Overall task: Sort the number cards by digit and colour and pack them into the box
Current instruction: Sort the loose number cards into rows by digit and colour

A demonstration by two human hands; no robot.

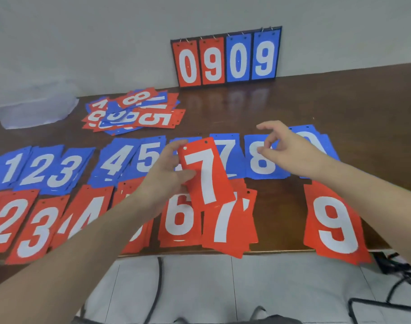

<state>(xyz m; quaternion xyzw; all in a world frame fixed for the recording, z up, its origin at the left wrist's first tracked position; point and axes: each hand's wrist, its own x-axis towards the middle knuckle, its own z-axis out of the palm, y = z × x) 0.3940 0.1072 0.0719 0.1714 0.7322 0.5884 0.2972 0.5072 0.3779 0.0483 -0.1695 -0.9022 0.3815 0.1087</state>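
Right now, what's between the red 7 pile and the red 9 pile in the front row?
Bare brown table: in the head view, nothing lies between the red 7 pile and the red 9 pile. No red 8 pile is there.

Brown table: sorted blue row and red row; unsorted pile behind; scoreboard farthest back.

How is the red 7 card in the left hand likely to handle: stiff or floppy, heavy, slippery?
The red 7 card probably is fairly stiff: the left hand grips only its left edge, yet it stays flat. It looks thin, so likely light. Its smooth face suggests it could slide off the red 7 pile.
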